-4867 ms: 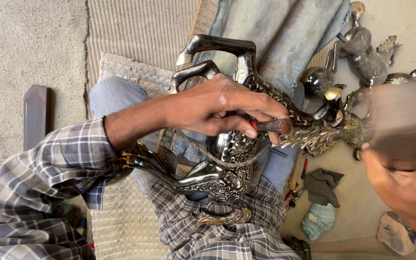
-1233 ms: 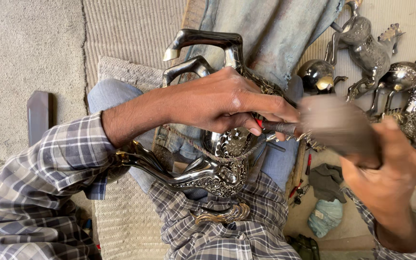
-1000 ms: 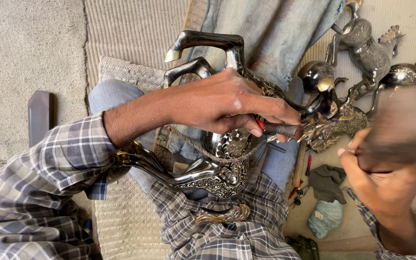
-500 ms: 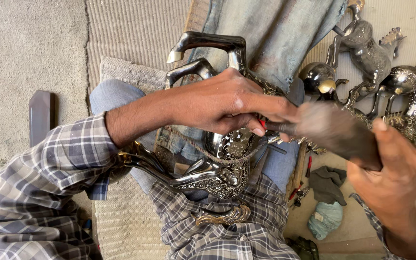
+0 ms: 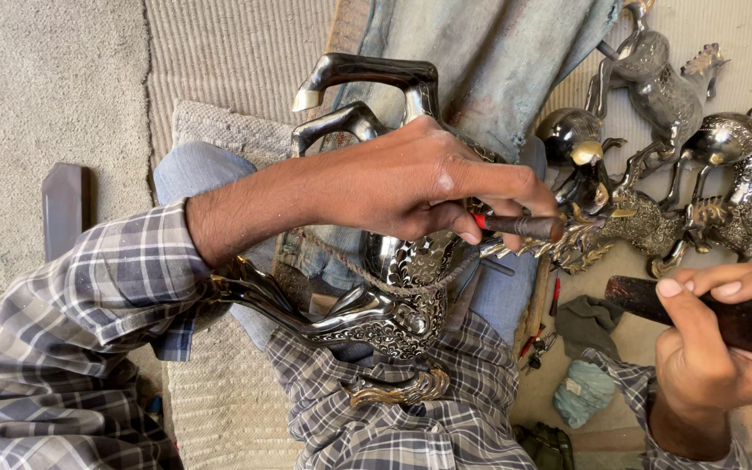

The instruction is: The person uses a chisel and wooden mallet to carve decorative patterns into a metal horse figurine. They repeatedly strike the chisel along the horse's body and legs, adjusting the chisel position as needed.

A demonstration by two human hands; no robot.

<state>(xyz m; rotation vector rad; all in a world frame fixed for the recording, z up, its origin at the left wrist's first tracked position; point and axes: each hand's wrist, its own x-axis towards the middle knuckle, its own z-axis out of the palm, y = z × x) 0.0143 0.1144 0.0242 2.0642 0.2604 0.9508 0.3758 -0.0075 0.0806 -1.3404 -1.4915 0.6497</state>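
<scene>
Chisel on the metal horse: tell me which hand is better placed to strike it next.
Right, probably: the right hand grips the dark mallet beside the chisel, while the left hand steadies that chisel on the horse.

I sit on the floor (image 5: pixel 45 104), a grey, rough surface. A ribbed beige mat (image 5: pixel 237 61) covers it under my legs, with a folded woven cloth (image 5: pixel 219 130) on top. A dark flat bar (image 5: pixel 64 209) lies on the bare floor beside the mat. By my other side, several finished metal horse figures (image 5: pixel 698 157) lie together on the floor, touching one another. Near them lie a grey rag (image 5: pixel 589 322), a pale blue rag (image 5: pixel 583 392) and some small red-handled tools (image 5: pixel 540 341).
</scene>
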